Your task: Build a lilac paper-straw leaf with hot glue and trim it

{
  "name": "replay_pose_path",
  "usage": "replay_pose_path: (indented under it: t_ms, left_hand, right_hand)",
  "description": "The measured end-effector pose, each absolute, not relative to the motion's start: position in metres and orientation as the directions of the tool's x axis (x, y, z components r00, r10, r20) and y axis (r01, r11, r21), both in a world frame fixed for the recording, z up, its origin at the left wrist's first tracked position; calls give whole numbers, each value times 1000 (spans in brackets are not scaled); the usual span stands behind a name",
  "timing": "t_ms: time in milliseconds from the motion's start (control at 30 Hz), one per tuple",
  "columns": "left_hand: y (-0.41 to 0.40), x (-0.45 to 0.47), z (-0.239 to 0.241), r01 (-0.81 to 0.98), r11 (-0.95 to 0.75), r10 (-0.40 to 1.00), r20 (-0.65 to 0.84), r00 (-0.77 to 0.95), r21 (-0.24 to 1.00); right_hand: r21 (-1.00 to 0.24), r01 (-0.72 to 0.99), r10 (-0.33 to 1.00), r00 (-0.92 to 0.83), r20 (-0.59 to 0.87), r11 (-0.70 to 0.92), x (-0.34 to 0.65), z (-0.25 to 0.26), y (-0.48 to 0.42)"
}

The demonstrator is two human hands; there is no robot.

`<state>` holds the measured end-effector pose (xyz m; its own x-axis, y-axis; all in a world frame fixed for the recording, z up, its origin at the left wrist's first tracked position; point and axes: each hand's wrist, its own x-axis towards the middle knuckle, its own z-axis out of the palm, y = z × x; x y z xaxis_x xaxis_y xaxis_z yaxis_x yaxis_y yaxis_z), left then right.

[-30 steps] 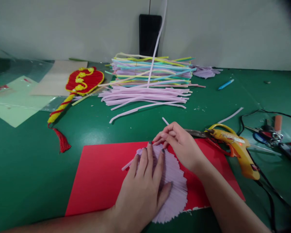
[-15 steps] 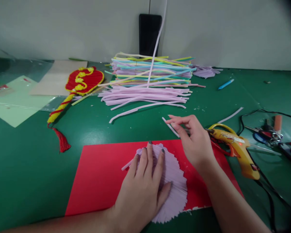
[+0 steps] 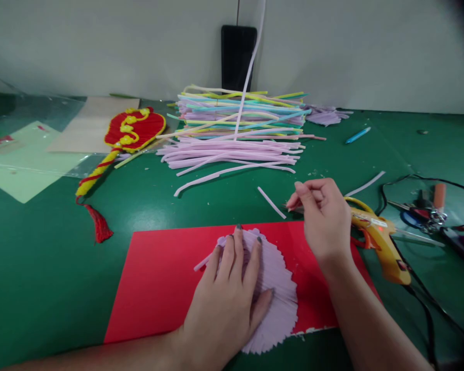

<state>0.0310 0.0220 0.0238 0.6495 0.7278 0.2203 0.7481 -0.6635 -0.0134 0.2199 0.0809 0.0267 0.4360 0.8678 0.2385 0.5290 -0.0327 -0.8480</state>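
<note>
My left hand point(image 3: 228, 293) lies flat with fingers spread on a lilac fan-shaped piece made of pipe cleaners point(image 3: 280, 288), pressing it to a red sheet point(image 3: 162, 278). One lilac stem point(image 3: 203, 262) pokes out past its upper left edge. My right hand point(image 3: 325, 216) is raised over the sheet's far edge, fingers curled and pinched together. Whatever lies between its fingertips is hidden or too small to name. A short cut piece of lilac pipe cleaner point(image 3: 271, 202) rests on the green table just left of it. Behind my right wrist lies a yellow glue gun point(image 3: 388, 247).
A bundle of coloured pipe cleaners point(image 3: 243, 118) lies at the back, with lilac pipe cleaners point(image 3: 232, 154) before it. A phone point(image 3: 238, 59) leans on the wall. A red and yellow fan point(image 3: 135, 129) lies left; a blue pen point(image 3: 358, 135), keys point(image 3: 433, 216) and cables are right.
My right hand has moved right, away from the short lilac piece, and its fingers have curled in. My left hand stays in place on the lilac fan-shaped piece.
</note>
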Motion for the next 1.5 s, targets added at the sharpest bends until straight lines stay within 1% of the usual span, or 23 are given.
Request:
replay_pose_path:
  t_ms: [67,233,467,567,800,1000,1233,1300,1400,1500]
  left_hand:
    - [22,31,24,747,-665,728,216,651,-11]
    - [23,31,24,744,-668,727,207,655,-6]
    - [21,30,24,745,-667,728,204,654,-7]
    - [22,30,24,744,-668,728,200,656,-5]
    - [23,30,23,742,-670,725,212,655,-2]
    - [21,30,23,744,-668,727,207,655,-7]
    - [21,29,23,745,-667,730,195,655,-4]
    - [21,29,23,746,-666,732,189,655,-4]
    - [21,30,23,744,-669,728,199,656,-8]
    - [22,30,23,743,-669,725,211,656,-11]
  right_hand:
    - [-875,483,875,439,202,-40,219,26,81]
    - [-931,366,871,462,168,-15,214,26,82]
    - [-943,315,858,451,246,105,214,25,82]
    - [-948,292,867,431,250,129,215,24,83]
    - [-946,311,866,447,225,86,214,25,82]
    - [-893,449,838,492,234,-15,215,26,79]
    - [-811,585,866,404,297,5,220,27,81]
    - [-811,585,867,404,293,1,219,28,81]
    - [-849,529,865,420,273,11,216,28,81]
    - [-867,497,857,430,285,39,213,26,80]
